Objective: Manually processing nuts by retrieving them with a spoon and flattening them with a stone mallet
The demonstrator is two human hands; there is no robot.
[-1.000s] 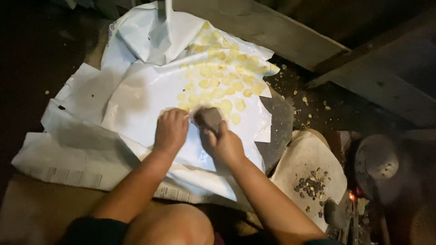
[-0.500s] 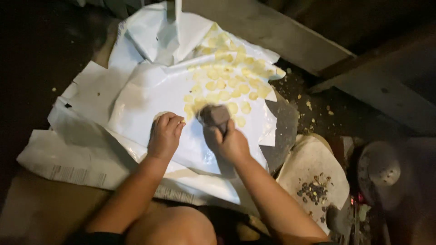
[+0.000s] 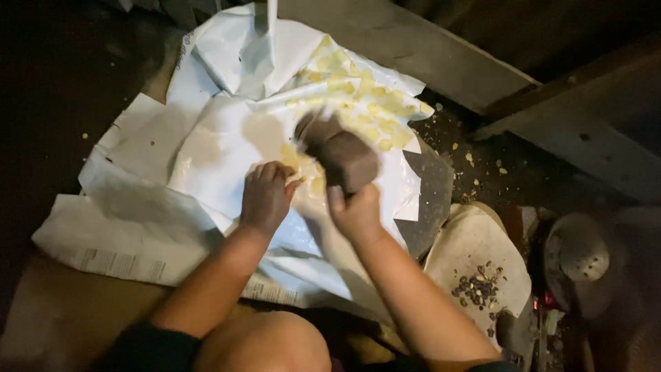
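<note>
Head view: right hand (image 3: 356,215) gripping raised mallet (image 3: 341,155).

White sheet (image 3: 227,148) – pale yellow discs (image 3: 358,89) dotted across it; brown block (image 3: 344,157) above; dark seeds (image 3: 475,288) beside it.

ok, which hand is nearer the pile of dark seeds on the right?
Right. The right hand grips the dark block up-left of the dark seeds; the left hand sits farther left on the white sheet.
</note>
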